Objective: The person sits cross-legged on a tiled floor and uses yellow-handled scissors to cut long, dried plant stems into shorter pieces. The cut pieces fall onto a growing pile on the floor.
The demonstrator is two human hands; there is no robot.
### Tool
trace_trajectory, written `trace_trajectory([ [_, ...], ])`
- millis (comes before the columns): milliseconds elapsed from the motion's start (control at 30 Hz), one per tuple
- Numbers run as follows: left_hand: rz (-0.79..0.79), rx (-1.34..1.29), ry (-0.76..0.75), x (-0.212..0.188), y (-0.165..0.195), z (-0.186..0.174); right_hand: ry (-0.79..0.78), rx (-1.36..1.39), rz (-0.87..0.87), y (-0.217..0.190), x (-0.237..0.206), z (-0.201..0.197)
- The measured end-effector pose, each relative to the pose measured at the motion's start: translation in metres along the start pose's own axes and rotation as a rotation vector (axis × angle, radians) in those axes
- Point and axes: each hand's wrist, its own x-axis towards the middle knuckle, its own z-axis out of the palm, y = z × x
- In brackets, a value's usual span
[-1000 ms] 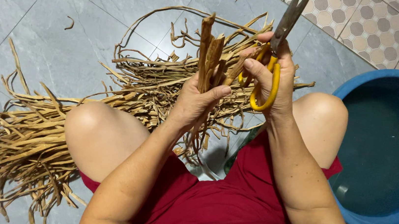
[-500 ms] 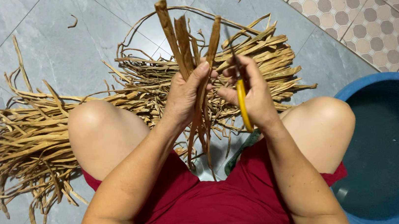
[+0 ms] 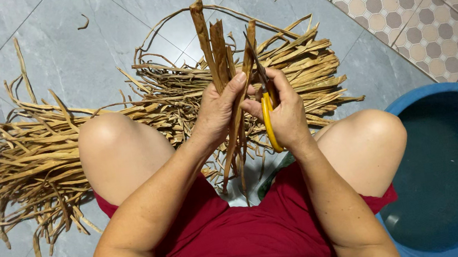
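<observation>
Left hand (image 3: 217, 112) gripping upright dried strips (image 3: 218, 50); right hand (image 3: 284, 114) closed round yellow-handled scissors (image 3: 265, 107); keeping blades clear of fingers.

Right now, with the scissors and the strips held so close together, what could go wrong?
1. The scissors in the right hand lie right beside the left hand; its thumb could get nicked.
2. The blades point up, towards the face; a slip might jab.
3. The strips are held as a loose bunch, so some may slide out onto the pile on the floor or into the blue tub.
</observation>
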Motion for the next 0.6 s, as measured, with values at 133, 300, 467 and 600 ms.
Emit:
trace_trajectory([
  [133,0.020,0.011,-0.021,0.001,-0.001,-0.001,0.023,0.133,-0.026,0.004,0.000,0.004],
  [300,0.037,-0.011,-0.082,-0.001,-0.003,0.000,0.056,0.249,0.107,0.010,0.001,0.003],
  [467,-0.026,0.077,-0.043,-0.002,-0.005,0.004,0.148,0.294,0.063,0.010,0.006,-0.004],
  [600,-0.100,0.421,0.052,0.001,-0.004,0.006,0.119,0.406,-0.160,0.007,0.005,-0.005],
])
